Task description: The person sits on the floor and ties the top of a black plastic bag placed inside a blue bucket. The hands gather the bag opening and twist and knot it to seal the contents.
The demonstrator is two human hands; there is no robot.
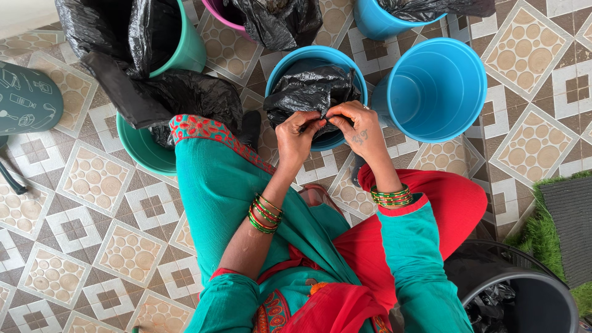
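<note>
A crumpled black plastic bag (pixel 310 89) sits in the mouth of a blue bucket (pixel 290 61) right in front of me. My left hand (pixel 296 137) pinches the bag's near edge, fingers closed on the plastic. My right hand (pixel 357 126) grips the same edge just beside it, thumb and fingers pressed together on the bag. Both wrists wear green and red bangles. My knees in teal and red cloth fill the lower middle of the view.
An unlined blue bucket (pixel 435 92) stands to the right. Green buckets (pixel 185 46) with black bags are at the left, a pink one (pixel 216 12) and another blue one (pixel 376 21) at the back. A black bin (pixel 524 296) is lower right, beside a grass mat (pixel 549 228).
</note>
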